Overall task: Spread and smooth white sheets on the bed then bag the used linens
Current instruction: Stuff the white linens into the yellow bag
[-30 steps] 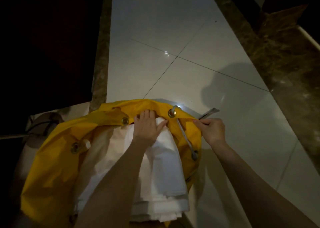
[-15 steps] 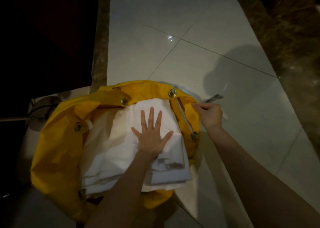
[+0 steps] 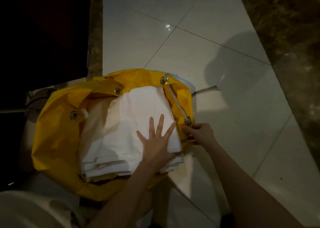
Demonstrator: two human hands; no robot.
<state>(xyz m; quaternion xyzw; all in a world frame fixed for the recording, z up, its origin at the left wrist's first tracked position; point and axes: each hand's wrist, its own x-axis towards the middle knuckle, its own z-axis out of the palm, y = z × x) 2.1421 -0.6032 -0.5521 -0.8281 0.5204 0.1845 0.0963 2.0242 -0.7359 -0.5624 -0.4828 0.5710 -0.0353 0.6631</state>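
Observation:
A yellow laundry bag (image 3: 57, 136) with brass eyelets and a white drawstring (image 3: 174, 99) stands open on the tiled floor. A stack of folded white linens (image 3: 121, 134) fills its mouth. My left hand (image 3: 156, 141) lies flat on top of the linens with its fingers spread, pressing on them. My right hand (image 3: 199, 133) pinches the bag's yellow rim at the right side, just below the eyelet where the drawstring ends.
Pale glossy floor tiles (image 3: 225, 123) stretch ahead and to the right. A dark marble border strip (image 3: 95, 28) runs along the left, another band (image 3: 294, 54) along the right. Left of the strip it is dark. A pale object (image 3: 31, 210) sits at lower left.
My left hand slid back from the bag's far rim and flattened on the linens. My right hand moved down the right rim towards me, to the lower eyelet.

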